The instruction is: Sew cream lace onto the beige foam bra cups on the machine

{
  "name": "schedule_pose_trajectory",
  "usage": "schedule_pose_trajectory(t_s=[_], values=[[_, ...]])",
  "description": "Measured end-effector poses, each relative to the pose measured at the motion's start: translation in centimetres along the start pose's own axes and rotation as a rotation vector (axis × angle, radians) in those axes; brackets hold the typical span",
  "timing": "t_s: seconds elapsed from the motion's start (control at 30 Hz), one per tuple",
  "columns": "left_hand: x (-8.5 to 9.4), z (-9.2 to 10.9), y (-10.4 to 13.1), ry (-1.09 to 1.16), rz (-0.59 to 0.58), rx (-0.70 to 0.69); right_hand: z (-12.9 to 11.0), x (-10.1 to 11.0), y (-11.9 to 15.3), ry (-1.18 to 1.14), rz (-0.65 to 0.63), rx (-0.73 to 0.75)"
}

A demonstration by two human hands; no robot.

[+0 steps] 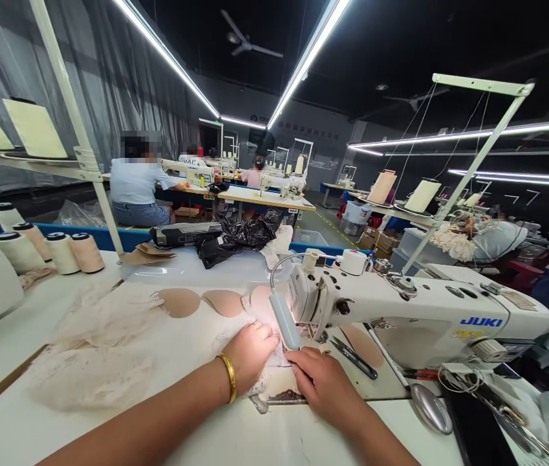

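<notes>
Bare hands (253,353), sheer pale lace (257,388), rounded beige pads (180,303)

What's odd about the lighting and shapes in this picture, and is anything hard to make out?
Head view: the lamp's glare washes out cloth by the left hand; ceiling lights blaze against near-black; the outer edges look stretched, probably from a wide lens; pale lace blends into the white table; blocky pixels cover a seated person's head.
</notes>
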State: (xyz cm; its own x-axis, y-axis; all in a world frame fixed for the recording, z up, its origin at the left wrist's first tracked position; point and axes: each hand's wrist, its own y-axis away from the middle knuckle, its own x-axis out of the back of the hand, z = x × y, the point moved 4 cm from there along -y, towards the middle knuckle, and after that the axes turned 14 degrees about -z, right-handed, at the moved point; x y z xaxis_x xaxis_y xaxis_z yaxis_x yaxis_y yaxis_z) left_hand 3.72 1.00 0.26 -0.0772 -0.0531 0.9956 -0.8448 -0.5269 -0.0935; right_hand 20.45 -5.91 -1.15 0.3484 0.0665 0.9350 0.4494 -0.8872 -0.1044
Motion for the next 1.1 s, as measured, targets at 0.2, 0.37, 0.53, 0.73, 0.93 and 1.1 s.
schedule_pose_trajectory(t_s=[0.2, 0.37, 0.53, 0.73, 0.93, 1.1], values=[[0.8, -0.8, 4.1, 0.012, 0.157, 0.014, 2.8, 1.6, 2.0, 0.277, 0.105, -0.244], [3.6, 0.2, 10.4, 0.134, 0.399, -0.109, 6.8, 2.9, 4.2, 0.435, 0.136, -0.443], [5.7, 1.6, 14.9, 0.196, 0.544, -0.110, 4.4, 1.9, 5.1, 0.357, 0.159, -0.449], [5.6, 2.8, 17.5, 0.245, 0.584, -0.052, -6.6, -0.6, 4.7, -0.367, 0.028, -0.168], [5.9, 3.5, 18.6, 0.332, 0.600, 0.024, -12.5, -1.6, 3.2, -0.412, -0.003, -0.013], [5.7, 3.5, 19.2, 0.357, 0.630, 0.040, -14.1, -1.3, 3.0, -0.560, -0.054, 0.071]])
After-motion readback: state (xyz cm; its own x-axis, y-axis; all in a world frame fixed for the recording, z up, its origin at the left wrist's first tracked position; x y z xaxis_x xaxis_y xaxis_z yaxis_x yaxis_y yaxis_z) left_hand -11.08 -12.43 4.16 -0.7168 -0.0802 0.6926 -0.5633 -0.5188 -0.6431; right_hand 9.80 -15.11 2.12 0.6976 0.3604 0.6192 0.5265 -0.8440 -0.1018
